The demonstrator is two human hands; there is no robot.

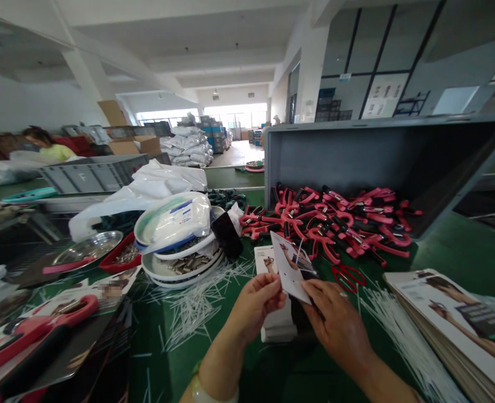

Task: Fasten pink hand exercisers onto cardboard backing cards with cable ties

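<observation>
Both my hands are raised over the green table, around a printed cardboard card (287, 268) tilted upright. My left hand (255, 305) is closed, its thumb and finger pinched at the card's lower left edge. My right hand (335, 319) grips the lower right side with its fingers against the card. A thin white cable tie (300, 252) stands out from the card's face. Just behind and below lies a stack of similar cards (278, 330). Beyond them, pink-and-black spring-handled hand tools (339, 218) are heaped at the mouth of a tipped grey crate (335, 157).
Loose white cable ties (194, 308) cover the table at left, and a bundle of cable ties (402, 330) lies at right beside a thick card stack (452, 319). Stacked white basins (184, 268) hold metal parts. A dark phone (227, 235) leans there. Another person (50, 145) is far left.
</observation>
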